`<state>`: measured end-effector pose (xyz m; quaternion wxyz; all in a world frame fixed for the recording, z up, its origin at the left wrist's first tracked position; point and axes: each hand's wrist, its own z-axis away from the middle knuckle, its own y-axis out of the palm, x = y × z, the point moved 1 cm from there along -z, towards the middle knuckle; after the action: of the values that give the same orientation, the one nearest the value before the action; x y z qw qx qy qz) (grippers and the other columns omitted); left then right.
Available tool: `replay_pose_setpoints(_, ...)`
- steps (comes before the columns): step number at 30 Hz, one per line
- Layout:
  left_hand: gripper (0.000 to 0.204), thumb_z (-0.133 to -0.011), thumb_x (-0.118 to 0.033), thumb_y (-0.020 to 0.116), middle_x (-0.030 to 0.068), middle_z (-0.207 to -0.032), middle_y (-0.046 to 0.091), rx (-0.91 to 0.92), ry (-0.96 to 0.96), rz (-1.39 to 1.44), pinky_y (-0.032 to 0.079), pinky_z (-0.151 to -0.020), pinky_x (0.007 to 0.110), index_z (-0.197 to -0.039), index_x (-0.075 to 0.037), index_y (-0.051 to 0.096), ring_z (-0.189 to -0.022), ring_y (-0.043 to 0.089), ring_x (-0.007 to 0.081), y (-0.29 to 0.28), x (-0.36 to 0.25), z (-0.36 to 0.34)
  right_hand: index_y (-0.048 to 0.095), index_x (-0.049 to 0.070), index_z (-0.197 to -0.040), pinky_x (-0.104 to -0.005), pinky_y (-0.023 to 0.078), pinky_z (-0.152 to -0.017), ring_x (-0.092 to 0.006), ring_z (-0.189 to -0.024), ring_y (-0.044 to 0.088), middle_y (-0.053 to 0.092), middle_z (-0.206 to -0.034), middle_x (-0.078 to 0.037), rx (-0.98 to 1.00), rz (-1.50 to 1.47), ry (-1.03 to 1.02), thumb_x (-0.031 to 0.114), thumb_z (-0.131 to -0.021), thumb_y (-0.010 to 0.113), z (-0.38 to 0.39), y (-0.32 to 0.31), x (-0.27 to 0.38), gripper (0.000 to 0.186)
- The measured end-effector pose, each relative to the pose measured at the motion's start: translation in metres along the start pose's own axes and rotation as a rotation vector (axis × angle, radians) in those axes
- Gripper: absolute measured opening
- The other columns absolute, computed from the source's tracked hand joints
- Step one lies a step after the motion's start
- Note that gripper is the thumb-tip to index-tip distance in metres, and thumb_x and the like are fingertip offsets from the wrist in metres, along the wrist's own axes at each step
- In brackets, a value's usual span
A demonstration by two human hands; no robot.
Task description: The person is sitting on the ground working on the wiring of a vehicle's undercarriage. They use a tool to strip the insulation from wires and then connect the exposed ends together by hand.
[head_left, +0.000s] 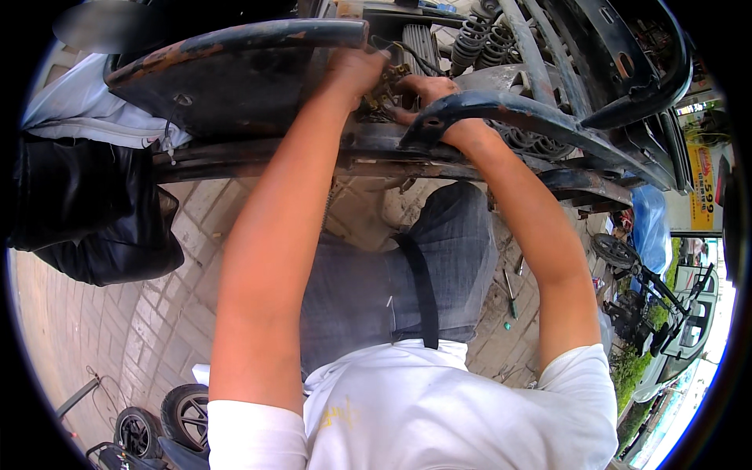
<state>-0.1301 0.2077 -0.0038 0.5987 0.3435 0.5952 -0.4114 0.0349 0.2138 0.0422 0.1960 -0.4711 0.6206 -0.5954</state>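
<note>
Both hands reach into an opening in a rusty dark vehicle frame [376, 141]. My left hand [354, 74] is closed beside the end of a curved rusty bar [258, 37], its fingertips among dark wires and small brass-coloured metal parts [384, 95]. From the other side, my right hand [433, 92] reaches past a curved black bar [501, 102], fingers and thumb bent around the same small parts. What either hand grips is too small and too covered to make out. A finned grey metal block [423, 51] sits just beyond the hands.
Coil springs [472, 39] stand behind the frame. Black leather-like covering [86, 196] hangs at left. A screwdriver [511, 294] lies on the brick paving [149, 305] by my legs. Wheels [186, 415] rest at lower left; a bike [650, 301] stands at right.
</note>
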Motion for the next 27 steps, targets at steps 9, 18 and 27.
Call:
replay_pose_setpoints(9, 0.025, -0.087, -0.024, 0.066, 0.0057, -0.082, 0.068, 0.033, -0.010, -0.119, 0.046, -0.065, 0.032, -0.091, 0.000, 0.068, -0.072, 0.060, 0.0135, -0.005, -0.003, 0.000, 0.064, 0.001, -0.103, -0.0347, 0.053, -0.071, -0.0261, -0.078, 0.068, 0.068, -0.088, -0.017, -0.110, -0.309, 0.170, 0.021, -0.079, 0.070, 0.014, 0.003, 0.001, 0.032)
replay_pose_setpoints(18, 0.025, -0.087, -0.025, 0.066, 0.0058, -0.084, 0.068, 0.121, -0.033, -0.045, 0.046, -0.067, 0.032, -0.092, 0.000, 0.068, -0.075, 0.060, 0.0139, -0.009, -0.009, 0.005, 0.064, 0.002, -0.101, -0.0416, 0.052, -0.073, -0.0371, -0.083, 0.064, 0.066, -0.089, -0.021, -0.067, 0.007, -0.003, 0.021, -0.079, 0.066, 0.009, 0.005, -0.010, 0.029)
replay_pose_setpoints(27, 0.026, -0.087, -0.024, 0.066, 0.0071, -0.084, 0.068, 0.103, -0.056, -0.016, 0.047, -0.066, 0.033, -0.091, 0.001, 0.068, -0.075, 0.061, 0.0149, -0.009, -0.008, 0.002, 0.061, 0.003, -0.108, -0.0433, 0.051, -0.070, -0.0365, -0.080, 0.061, 0.062, -0.088, -0.017, -0.205, 0.197, -0.319, 0.014, -0.078, 0.066, 0.012, 0.012, -0.015, 0.032)
